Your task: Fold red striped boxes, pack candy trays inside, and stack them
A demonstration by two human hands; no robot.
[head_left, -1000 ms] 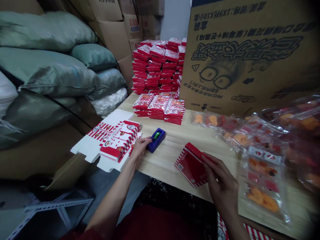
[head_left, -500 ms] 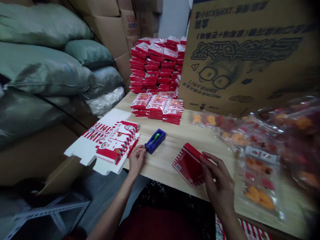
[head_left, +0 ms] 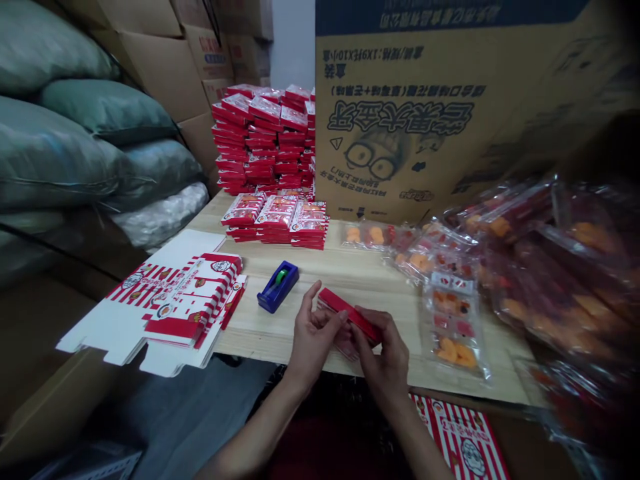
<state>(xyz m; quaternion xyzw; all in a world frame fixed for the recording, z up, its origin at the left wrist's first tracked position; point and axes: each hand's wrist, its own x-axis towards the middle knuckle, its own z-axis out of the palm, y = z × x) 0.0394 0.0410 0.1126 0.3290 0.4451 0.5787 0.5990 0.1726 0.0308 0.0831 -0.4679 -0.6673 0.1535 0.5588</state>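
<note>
Both of my hands hold a small red box (head_left: 349, 315) with a striped edge, just above the near edge of the wooden table (head_left: 350, 277). My left hand (head_left: 311, 337) grips its left side, fingers curled onto it. My right hand (head_left: 385, 352) pinches its right end from below. A blue tape dispenser (head_left: 277, 287) with a green roll lies on the table just left of my left hand. Further left, a pile of flat red-and-white striped carton blanks (head_left: 175, 303) hangs over the table's left edge.
Low rows of filled red boxes (head_left: 275, 217) sit behind the dispenser, with a tall stack (head_left: 263, 137) at the back. Clear packets of orange and red sweets (head_left: 453, 320) cover the right side. A big brown carton (head_left: 425, 107) stands behind. Grey-green sacks (head_left: 75, 153) pile up at the left.
My left hand left the tape dispenser and came right to the red box, which both hands now hold, tipped edge-on. The view has shifted to the right.
</note>
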